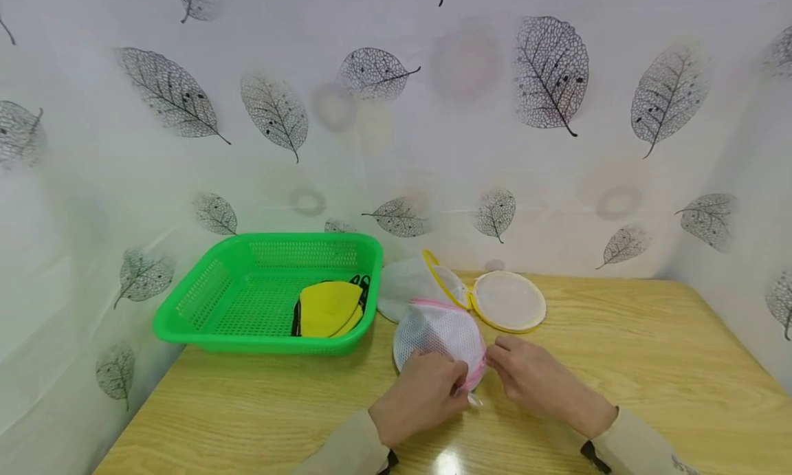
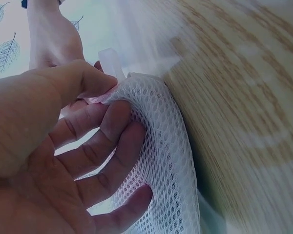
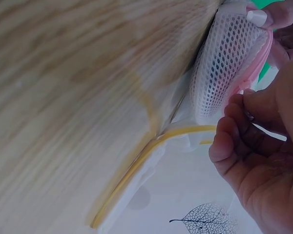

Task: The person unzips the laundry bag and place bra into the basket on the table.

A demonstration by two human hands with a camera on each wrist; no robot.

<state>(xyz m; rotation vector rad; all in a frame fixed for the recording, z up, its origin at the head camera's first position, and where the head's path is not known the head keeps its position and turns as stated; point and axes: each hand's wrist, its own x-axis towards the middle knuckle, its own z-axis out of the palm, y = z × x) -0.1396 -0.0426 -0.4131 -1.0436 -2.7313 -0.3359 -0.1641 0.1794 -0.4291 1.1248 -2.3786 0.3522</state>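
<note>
A white mesh laundry bag (image 1: 439, 330) with a pink zipper lies in front of me. My left hand (image 1: 427, 389) pinches the near end of its pink edge between thumb and index finger, beside a small white tab (image 3: 257, 18). In the left wrist view the other fingers rest against the mesh (image 2: 168, 146). My right hand (image 1: 529, 375) pinches at the pink zipper (image 3: 254, 73) on the bag's right side; its fingertips hide the zipper pull. Behind the bag stands a second white mesh bag (image 1: 405, 282) with a yellow rim, its round lid (image 1: 510, 301) folded out flat.
A green plastic basket (image 1: 269, 344) sits at the left of the wooden table (image 1: 619, 344). In its right end lies a folded yellow cup-shaped cloth item (image 1: 328, 308) with black straps. A white leaf-print curtain (image 1: 445, 152) hangs behind the table's far edge.
</note>
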